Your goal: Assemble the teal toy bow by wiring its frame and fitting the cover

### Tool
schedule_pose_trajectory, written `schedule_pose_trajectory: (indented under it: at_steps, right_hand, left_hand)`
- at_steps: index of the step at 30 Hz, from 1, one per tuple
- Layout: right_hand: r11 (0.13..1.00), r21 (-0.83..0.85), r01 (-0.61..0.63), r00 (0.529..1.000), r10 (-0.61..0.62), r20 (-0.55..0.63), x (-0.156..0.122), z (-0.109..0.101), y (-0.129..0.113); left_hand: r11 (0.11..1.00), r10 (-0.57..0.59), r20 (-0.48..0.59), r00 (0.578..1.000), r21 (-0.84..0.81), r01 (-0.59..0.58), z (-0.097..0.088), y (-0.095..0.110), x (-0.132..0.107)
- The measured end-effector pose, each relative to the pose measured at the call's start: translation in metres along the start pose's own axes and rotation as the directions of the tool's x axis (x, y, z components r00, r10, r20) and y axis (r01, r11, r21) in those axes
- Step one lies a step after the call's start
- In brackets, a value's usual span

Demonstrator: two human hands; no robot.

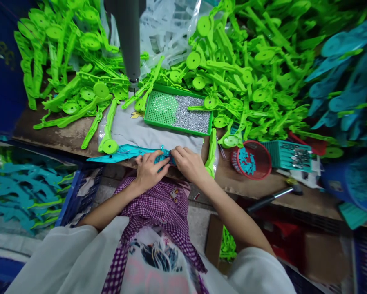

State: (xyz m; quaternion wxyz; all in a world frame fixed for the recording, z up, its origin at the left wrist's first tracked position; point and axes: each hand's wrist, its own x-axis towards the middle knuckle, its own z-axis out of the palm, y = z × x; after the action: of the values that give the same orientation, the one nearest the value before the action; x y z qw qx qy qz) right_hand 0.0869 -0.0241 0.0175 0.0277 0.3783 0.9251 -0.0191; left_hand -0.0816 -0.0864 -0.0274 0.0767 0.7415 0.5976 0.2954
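A long blue plastic part [122, 153] lies along the front edge of the workbench, its pointed end toward the left. My left hand [150, 169] grips its right portion, fingers bent over the top. Close beside it, my right hand [188, 163] pinches at the same part's right end, where small blue pieces show between the hands; the fingertips hide the details. Just beyond lies a grey cloth [131, 126], with a green tray [179, 130] of small silvery screws on it. A dark power screwdriver [130, 53] hangs point-down above the cloth.
Bright green plastic parts [251, 69] are heaped across the back and sides. At the right stand a red basket [266, 163] of small blue pieces, a teal container [289, 157] of metal pieces, a black-handled hammer [267, 200] and a blue tub [345, 179]. A blue crate [71, 192] is at lower left.
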Motion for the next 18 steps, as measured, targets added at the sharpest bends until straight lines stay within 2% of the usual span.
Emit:
schedule_pose_trajectory:
  at_steps: [3, 7, 12, 18]
  right_hand:
    - [0.998, 0.028, 0.055, 0.998, -0.055, -0.032, -0.001, 0.004, 0.005]
    - [0.999, 0.050, -0.006, 0.999, 0.008, -0.049, 0.001, 0.004, 0.009]
    - [0.999, -0.029, -0.017, 1.000, 0.017, -0.013, 0.003, -0.001, 0.002]
    - [0.990, -0.142, 0.016, 0.993, -0.033, -0.115, -0.001, 0.003, -0.006]
  left_hand:
    - [1.000, 0.004, 0.001, 1.000, 0.007, -0.004, 0.000, 0.000, -0.001]
    - [1.000, 0.008, -0.007, 1.000, -0.003, -0.008, 0.001, -0.001, -0.002]
    - [1.000, 0.016, -0.010, 1.000, -0.005, -0.016, 0.001, -0.001, -0.002]
    - [1.000, 0.017, -0.007, 1.000, -0.004, -0.017, 0.001, 0.000, -0.001]
